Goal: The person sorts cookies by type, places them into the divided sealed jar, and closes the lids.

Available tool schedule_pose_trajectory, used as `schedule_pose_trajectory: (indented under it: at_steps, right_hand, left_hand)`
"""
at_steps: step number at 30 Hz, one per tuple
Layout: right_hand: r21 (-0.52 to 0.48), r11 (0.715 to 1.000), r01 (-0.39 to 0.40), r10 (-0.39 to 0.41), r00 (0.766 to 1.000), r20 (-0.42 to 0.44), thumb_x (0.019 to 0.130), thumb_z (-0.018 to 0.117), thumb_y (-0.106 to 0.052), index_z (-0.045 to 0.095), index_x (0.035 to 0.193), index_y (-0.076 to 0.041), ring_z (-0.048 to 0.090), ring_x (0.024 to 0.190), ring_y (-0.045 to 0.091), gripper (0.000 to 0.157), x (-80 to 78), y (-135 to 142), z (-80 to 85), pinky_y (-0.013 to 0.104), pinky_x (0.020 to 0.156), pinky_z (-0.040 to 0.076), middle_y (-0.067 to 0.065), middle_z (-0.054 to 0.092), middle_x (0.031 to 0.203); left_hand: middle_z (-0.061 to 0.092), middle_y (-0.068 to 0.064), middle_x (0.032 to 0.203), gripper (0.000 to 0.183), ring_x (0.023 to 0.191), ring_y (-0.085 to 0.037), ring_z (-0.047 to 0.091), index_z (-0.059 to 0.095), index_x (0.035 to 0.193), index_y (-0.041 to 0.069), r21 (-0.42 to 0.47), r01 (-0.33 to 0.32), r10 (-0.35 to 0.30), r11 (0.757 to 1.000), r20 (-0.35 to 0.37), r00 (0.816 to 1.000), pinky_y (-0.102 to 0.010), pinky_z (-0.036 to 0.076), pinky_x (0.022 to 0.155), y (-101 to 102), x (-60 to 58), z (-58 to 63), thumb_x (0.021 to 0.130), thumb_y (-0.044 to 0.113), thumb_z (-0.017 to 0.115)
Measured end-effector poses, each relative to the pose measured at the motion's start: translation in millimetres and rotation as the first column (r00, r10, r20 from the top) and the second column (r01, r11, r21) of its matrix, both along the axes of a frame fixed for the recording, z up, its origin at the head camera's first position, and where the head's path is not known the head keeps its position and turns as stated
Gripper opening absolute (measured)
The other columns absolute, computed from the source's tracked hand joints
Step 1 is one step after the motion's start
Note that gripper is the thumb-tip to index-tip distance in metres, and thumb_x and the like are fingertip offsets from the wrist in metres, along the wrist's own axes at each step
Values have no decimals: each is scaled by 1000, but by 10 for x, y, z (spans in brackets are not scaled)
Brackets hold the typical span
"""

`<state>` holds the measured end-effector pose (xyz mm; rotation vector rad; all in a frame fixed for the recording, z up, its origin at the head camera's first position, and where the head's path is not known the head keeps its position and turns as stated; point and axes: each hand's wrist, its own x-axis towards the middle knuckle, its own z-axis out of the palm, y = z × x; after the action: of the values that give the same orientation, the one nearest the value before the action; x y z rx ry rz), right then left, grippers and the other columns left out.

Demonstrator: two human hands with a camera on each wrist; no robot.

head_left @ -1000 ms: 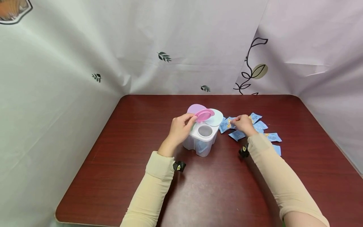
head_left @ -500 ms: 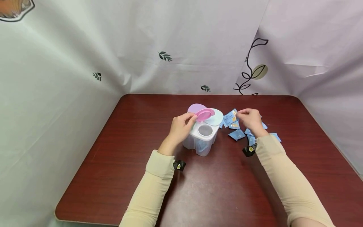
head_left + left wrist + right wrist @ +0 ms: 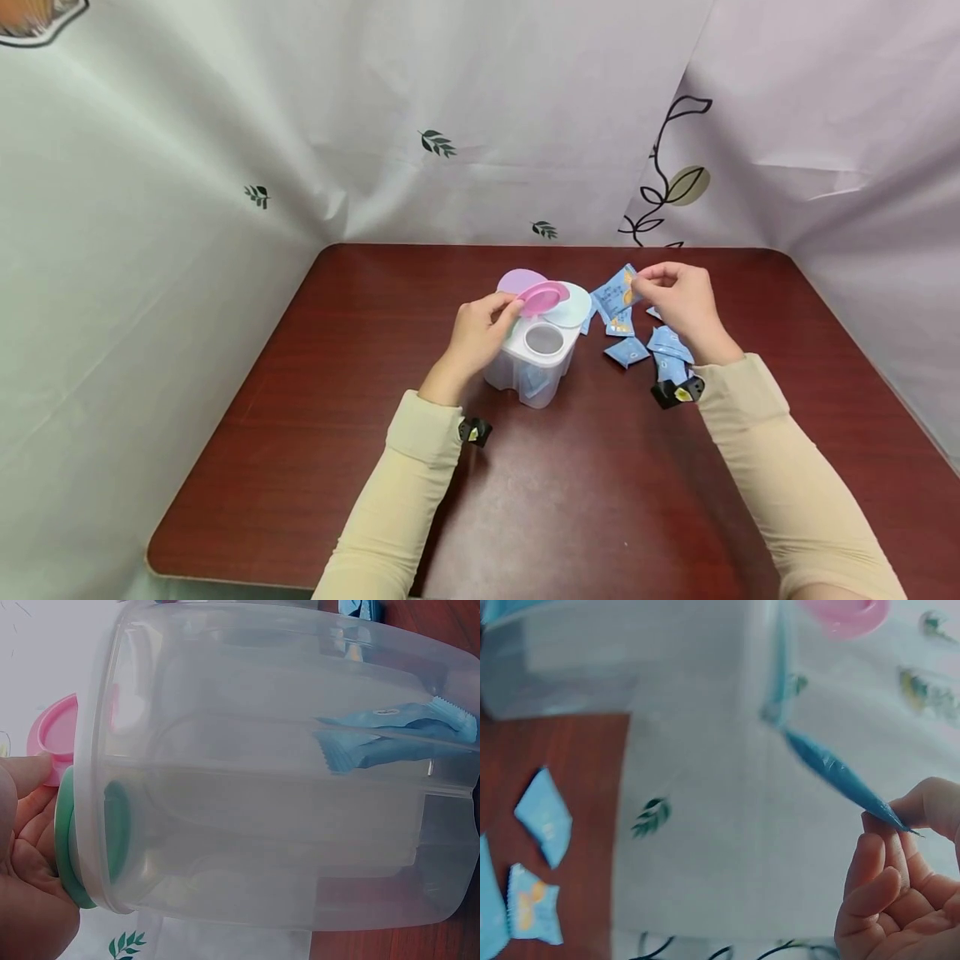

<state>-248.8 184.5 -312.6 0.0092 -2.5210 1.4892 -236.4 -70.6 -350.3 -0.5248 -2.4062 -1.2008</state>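
Note:
A clear plastic container [image 3: 516, 343] with a white top stands mid-table. Its pink flip lid [image 3: 543, 298] is raised over a round opening. My left hand [image 3: 477, 337] pinches that lid's edge between thumb and fingers; in the left wrist view a green lid [image 3: 66, 847] lies beside the hand. My right hand [image 3: 684, 302] pinches one end of a small blue packet [image 3: 615, 290], raised at the container's right side near the light blue lid [image 3: 572, 307]. Through the clear wall, another blue packet [image 3: 397, 735] shows low inside.
Several more blue packets [image 3: 627, 352] lie on the dark red-brown table [image 3: 337, 375] right of the container, some overlapping [image 3: 670, 354]. A purple lid [image 3: 521, 280] covers the back left compartment. A white curtain with leaf prints [image 3: 487, 100] hangs behind the table.
My right hand has lifted a blue packet from the pile, moving up and slightly right and turning it. The left hand keeps hold of the raised pink lid.

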Motion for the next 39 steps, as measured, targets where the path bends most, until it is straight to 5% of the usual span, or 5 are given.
schedule_pose_trajectory:
  at_steps: [10, 29, 39]
  right_hand:
    - [83, 991, -106, 116, 984, -132, 77, 61, -11, 61, 81, 4, 44, 48, 7, 15, 211, -200, 241, 21, 43, 35, -3, 58, 59]
    - [307, 935, -176, 252, 940, -229, 75, 61, -8, 62, 76, -4, 50, 57, 14, 5, 252, -629, 170, 27, 48, 39, 4, 60, 66]
    - [447, 863, -235, 376, 890, -258, 72, 64, -9, 63, 71, -4, 53, 58, 13, 5, 251, -741, 109, 26, 52, 41, 2, 60, 63]
  left_hand:
    - [65, -5, 88, 19, 76, -15, 58, 67, 93, 6, -4, -5, 5, 1000, 19, 1000, -27, 43, 67, -6, -11, 27, 85, 20, 57]
    - [66, -4, 85, 19, 75, -14, 58, 67, 91, 7, 2, -7, 7, 1000, -8, 1000, -25, 43, 66, 1, -12, -14, 85, 22, 57]
    - [66, -5, 86, 19, 76, -15, 59, 67, 91, 6, 2, -3, 3, 1000, -13, 1000, -26, 43, 66, -1, -1, -11, 85, 21, 57]
